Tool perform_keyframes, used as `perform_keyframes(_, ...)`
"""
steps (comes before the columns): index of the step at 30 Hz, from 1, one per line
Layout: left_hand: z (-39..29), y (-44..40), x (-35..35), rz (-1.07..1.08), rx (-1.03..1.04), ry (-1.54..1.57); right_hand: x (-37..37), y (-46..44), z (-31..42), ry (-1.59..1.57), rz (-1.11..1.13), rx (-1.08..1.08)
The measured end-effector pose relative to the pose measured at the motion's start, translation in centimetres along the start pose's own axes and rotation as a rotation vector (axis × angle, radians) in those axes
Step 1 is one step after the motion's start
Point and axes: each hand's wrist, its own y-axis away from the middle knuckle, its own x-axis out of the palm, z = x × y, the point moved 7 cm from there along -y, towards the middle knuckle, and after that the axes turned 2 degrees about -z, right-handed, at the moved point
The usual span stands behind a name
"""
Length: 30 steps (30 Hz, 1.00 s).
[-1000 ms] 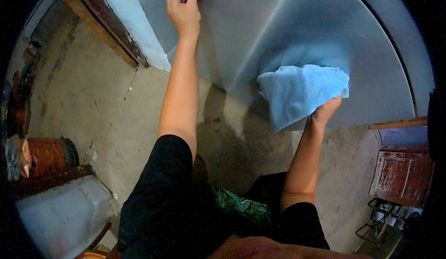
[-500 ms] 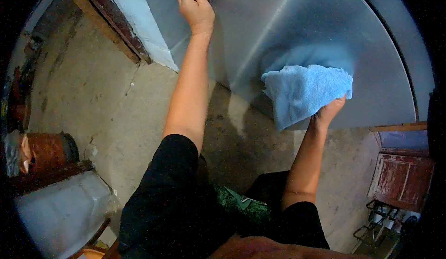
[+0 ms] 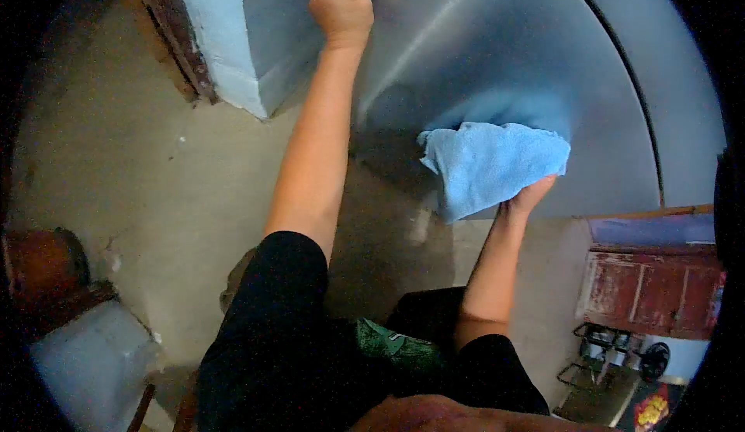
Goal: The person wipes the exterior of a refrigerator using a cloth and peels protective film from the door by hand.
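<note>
My right hand (image 3: 535,193) holds a light blue cloth (image 3: 497,160), bunched and hanging over the fingers, against a large smooth silver metal panel (image 3: 481,52) that looks like a refrigerator door. The cloth hides most of that hand's fingers. Higher up, at the top edge of the view, my left hand (image 3: 341,5) is closed with curled fingers close to the same panel. Whatever it may grip is cut off or hidden. A dark seam (image 3: 621,52) runs down the panel's right side.
At upper left stands a pale blue wall edge (image 3: 221,36) beside dark wood. Worn concrete floor (image 3: 186,191) lies below. A grey box-like object (image 3: 93,354) is at lower left; a reddish cabinet (image 3: 644,288) and black metal rack (image 3: 601,350) are at right.
The view has shifted, bringing more of the right side into sight. The cloth and right hand appear slightly further left and lower; the left hand appears nearer the top edge, still closed.
</note>
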Motion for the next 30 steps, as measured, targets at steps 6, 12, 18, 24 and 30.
perform_keyframes(6,0.6,0.5,0.4,-0.051,0.001,-0.026,0.8,0.8,0.1,-0.048,-0.024,0.145)
perform_keyframes(12,3.4,2.1,-0.5,-0.178,-0.175,0.172,8.3,3.6,3.4,0.447,0.319,-0.078)
perform_keyframes(18,4.7,1.9,0.1,-0.146,-0.434,0.449,17.7,1.2,10.7,0.953,0.581,-0.839)
perform_keyframes(24,3.9,0.9,0.1,-0.082,-0.404,0.39,23.6,-2.1,12.8,1.08,0.878,-1.262)
perform_keyframes(30,2.3,0.5,-0.9,-0.175,-0.162,0.179,24.2,-3.0,10.1,1.22,0.95,-1.413)
